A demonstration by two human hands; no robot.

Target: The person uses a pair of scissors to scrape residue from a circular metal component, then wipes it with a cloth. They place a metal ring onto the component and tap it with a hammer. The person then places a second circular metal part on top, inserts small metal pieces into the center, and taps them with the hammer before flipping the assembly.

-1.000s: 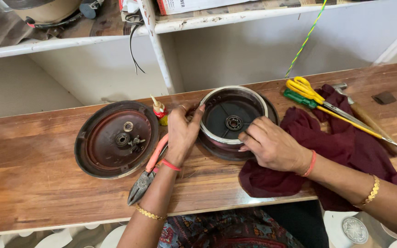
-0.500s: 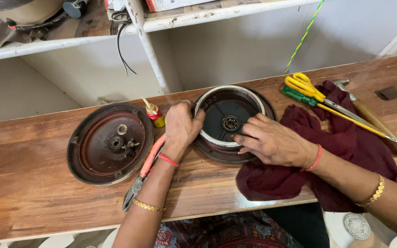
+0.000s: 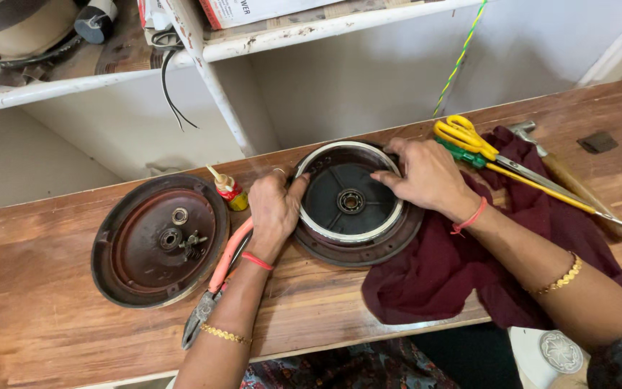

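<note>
Left hand [image 3: 273, 210] and right hand [image 3: 426, 175] both grip the round metal housing [image 3: 350, 205] by its rim; judged risk: fingers slipping, housing sliding off table [image 3: 52, 338]

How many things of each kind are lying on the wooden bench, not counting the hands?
Round metal covers: 2, the one under both hands and the reddish one
Pliers: 1
Scissors: 1
Hammer: 1
Small glue bottle: 1
Maroon cloth: 1
Total: 7
</note>
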